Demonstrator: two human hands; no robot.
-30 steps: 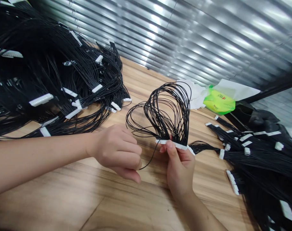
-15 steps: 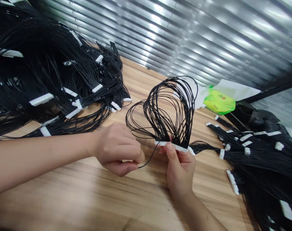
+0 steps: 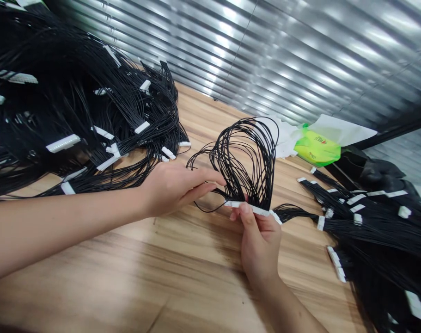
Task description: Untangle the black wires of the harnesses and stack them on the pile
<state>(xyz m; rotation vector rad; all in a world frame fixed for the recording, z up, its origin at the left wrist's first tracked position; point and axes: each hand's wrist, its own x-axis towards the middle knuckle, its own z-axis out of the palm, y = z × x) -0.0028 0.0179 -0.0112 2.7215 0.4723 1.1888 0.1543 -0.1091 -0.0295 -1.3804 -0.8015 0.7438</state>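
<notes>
My right hand (image 3: 260,240) pinches a long white connector (image 3: 234,204) between thumb and fingers. From it a bundle of thin black wires (image 3: 247,152) rises and bends over in loops. My left hand (image 3: 182,187) is at the left side of these loops, its fingers stretched out and pointing right against the wires. One loose wire curves below its fingertips toward the connector's left end. Whether a wire lies behind the left fingers is hidden. Beside my right fingers, another white connector (image 3: 276,217) leads by black wires to the right.
A large heap of black wire harnesses (image 3: 82,101) with white connectors covers the left of the wooden table (image 3: 182,282). More harnesses (image 3: 376,231) lie at the right. A green packet (image 3: 317,147) and white paper (image 3: 338,129) rest near the corrugated metal wall (image 3: 265,60).
My left hand has moved up and right from below the wires, its curled fingers now straightened. The single wire it pulled down has slackened into a curve. My right hand stays nearly still.
</notes>
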